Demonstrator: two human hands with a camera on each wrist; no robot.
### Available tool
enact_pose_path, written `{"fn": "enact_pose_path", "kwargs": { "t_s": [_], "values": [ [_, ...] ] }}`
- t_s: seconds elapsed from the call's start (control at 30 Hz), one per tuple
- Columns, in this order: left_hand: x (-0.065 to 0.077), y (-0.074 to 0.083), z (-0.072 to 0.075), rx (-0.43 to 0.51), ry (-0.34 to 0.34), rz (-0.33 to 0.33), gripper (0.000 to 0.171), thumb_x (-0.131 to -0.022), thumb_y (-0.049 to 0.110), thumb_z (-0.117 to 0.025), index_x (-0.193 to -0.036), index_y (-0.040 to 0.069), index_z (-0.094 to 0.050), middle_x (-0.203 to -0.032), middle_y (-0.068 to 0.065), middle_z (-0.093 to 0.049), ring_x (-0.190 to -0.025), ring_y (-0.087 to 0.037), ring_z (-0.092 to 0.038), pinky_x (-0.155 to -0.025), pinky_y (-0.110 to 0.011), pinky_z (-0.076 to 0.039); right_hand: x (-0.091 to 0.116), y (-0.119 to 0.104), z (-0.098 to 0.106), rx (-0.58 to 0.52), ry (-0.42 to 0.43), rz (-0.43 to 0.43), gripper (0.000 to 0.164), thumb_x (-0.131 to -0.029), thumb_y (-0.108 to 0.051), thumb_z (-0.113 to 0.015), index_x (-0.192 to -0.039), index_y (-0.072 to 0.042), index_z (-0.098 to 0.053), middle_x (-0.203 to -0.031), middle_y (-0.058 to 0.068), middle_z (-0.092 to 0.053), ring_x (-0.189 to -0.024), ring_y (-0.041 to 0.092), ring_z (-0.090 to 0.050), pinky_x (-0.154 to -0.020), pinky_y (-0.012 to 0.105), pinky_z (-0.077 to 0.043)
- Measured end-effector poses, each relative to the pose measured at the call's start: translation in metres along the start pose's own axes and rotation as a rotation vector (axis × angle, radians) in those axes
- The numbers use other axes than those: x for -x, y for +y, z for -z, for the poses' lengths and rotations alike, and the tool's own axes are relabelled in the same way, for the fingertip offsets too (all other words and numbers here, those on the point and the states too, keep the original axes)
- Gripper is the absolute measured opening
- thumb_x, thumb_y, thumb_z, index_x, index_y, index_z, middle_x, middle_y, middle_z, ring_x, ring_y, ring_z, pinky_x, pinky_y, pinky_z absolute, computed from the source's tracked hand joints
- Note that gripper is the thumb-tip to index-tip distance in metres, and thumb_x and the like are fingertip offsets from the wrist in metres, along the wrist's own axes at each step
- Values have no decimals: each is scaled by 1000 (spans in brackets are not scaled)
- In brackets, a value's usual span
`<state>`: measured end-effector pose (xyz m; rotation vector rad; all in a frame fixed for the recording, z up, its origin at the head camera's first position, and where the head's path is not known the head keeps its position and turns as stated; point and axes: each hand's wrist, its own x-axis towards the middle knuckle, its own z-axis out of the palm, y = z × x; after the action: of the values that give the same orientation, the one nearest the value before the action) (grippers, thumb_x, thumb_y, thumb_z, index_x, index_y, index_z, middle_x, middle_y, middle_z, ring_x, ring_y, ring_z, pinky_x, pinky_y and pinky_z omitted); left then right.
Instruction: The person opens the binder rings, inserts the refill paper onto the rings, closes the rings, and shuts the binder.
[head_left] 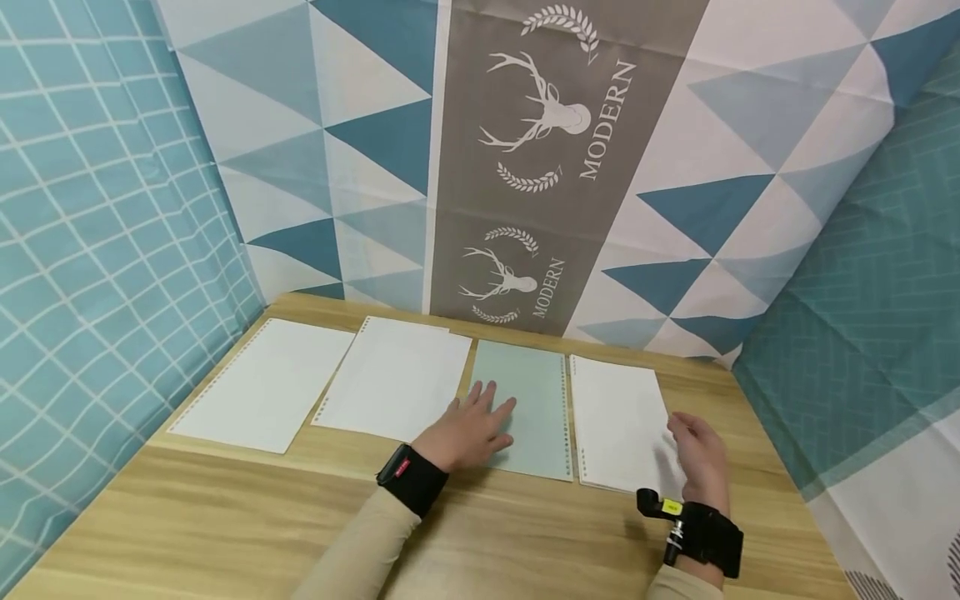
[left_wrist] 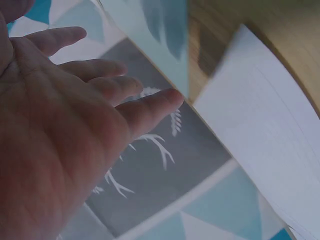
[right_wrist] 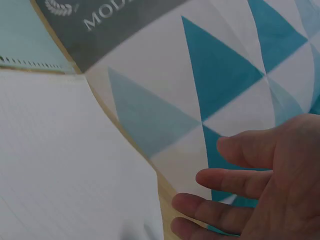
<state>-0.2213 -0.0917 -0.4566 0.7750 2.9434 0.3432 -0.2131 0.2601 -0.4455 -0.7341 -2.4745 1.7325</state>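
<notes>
A pale green sheet [head_left: 536,400] with punched holes down its right side lies on the table. Over its left part is my left hand [head_left: 467,429], fingers spread and holding nothing; the left wrist view shows its palm and separated fingers. Right of the green sheet lies a small stack of white hole-punched paper [head_left: 613,417], holes along its left side. At that stack's right edge is my right hand [head_left: 701,457], nothing in its grasp. In the right wrist view its fingers [right_wrist: 215,210] are loosely extended beside the white paper [right_wrist: 75,160], thumb apart.
Two more lots of white hole-punched paper lie to the left, one at the far left [head_left: 262,387] and one [head_left: 397,379] next to the green sheet. The wooden table [head_left: 225,517] backs onto a patterned cloth [head_left: 525,200]; a blue checked cloth [head_left: 97,208] hangs at left.
</notes>
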Motion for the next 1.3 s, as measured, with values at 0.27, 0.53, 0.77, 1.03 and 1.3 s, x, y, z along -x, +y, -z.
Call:
{"fn": "enact_pose_path", "kwargs": {
  "t_s": [0.27, 0.53, 0.77, 1.03, 1.3],
  "values": [
    [4, -28, 6, 100, 2, 102, 61, -105, 44, -52, -158, 16, -38, -166, -26, -25, -154, -46, -23, -114, -68, -34, 5, -24, -32, 91, -187, 80, 62, -108, -37, -42, -158, -3, -31, -165, 23, -27, -153, 43, -24, -123, 62, -20],
    [1, -41, 7, 137, -28, 203, 63, -105, 42, -53, -159, 14, -35, -166, -27, -22, -155, -49, -19, -115, -71, -30, 8, -35, -55, 147, -240, 130, 62, -108, -39, -45, -159, -8, -30, -164, 22, -31, -151, 42, -30, -121, 62, -24],
    [2, -48, 7, 125, -42, 242, 66, -103, 40, -57, -159, 12, -36, -165, -29, -23, -154, -50, -20, -114, -72, -29, 11, -43, -66, 169, -270, 154, 65, -107, -42, -47, -160, -9, -29, -166, 19, -29, -154, 40, -27, -122, 62, -25],
    [7, -51, 7, 101, -44, 266, 69, -100, 40, -62, -157, 10, -38, -163, -32, -26, -151, -54, -22, -111, -75, -29, 14, -47, -71, 174, -284, 163, 67, -106, -44, -47, -161, -10, -27, -166, 18, -29, -154, 39, -27, -122, 62, -24],
    [8, -53, 8, 80, -68, 289, 67, -102, 41, -59, -157, 9, -37, -162, -33, -25, -152, -53, -22, -111, -74, -31, 20, -51, -78, 181, -328, 207, 66, -107, -44, -45, -161, -10, -26, -167, 18, -28, -155, 39, -26, -122, 62, -24]
  ]
}}
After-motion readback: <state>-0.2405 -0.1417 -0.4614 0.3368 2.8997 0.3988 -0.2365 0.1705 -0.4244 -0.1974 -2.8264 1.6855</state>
